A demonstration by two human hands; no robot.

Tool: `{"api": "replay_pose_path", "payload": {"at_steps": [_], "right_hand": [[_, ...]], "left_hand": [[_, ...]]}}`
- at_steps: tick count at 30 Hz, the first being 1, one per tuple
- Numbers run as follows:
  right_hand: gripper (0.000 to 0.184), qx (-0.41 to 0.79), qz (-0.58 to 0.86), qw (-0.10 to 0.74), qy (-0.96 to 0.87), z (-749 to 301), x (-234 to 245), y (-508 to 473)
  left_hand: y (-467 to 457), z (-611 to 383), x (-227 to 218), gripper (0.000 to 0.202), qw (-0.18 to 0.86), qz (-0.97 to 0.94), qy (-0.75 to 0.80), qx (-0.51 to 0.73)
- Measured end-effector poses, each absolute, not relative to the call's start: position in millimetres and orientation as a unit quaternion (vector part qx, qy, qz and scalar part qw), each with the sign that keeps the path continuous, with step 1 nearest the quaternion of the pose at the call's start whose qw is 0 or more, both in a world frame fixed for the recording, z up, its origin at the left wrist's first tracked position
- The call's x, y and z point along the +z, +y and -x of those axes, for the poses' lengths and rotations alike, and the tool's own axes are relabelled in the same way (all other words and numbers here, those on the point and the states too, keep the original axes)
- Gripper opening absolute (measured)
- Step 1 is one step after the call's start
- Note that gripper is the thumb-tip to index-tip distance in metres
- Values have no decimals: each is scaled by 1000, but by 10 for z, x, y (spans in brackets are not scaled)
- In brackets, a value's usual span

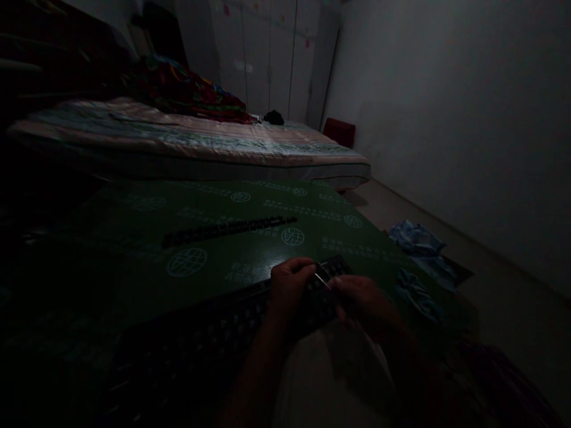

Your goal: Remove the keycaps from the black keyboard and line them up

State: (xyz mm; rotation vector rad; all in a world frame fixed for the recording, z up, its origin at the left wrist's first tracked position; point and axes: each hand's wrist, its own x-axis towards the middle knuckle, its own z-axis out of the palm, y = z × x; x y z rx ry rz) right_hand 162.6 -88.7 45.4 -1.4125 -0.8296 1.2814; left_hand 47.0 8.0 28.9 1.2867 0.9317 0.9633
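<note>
A black keyboard (pixel 200 333) lies slantwise on a green board with white globe prints. Both my hands are over its right part. In my right hand (pixel 366 297) is a thin, shiny metal rod (pixel 322 280), gripped between closed fingers and slanting up to the left. My left hand (pixel 289 282) is closed in a pinch by the rod's far end. Whatever sits between those fingertips is too dark to make out. Beyond the keyboard, a long row of small dark pieces (pixel 227 228), which look like keycaps, lies on the board.
The green board (pixel 250 255) reaches towards a bed (pixel 303 169) with a red patterned blanket (pixel 191 95). Crumpled cloths (pixel 417 238) lie to the right. A pale wall (pixel 468 119) runs along the right side. The room is very dim.
</note>
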Motion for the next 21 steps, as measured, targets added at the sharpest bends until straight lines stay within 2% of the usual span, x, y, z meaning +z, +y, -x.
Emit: {"api": "replay_pose_path", "payload": {"at_steps": [4,7,11,16,21], "right_hand": [[34,481,510,661,-266,-1501,394,-957],[41,436,485,710,-266,-1424,315,-965],[32,345,534,689,-350,-1422,270,-925],[18,155,572,586,-552,-1553,290,-872],[30,69,532,516,-668,-1567,292,-838]], "left_hand": [[116,-480,240,16,588,-528,429,438],[132,-481,222,18,586,-522,439,438],[138,-472,216,17,571,-546,448,418],[108,-471,228,13,553,-586,440,396],[68,-476,257,14,570,-578,446,377]]}}
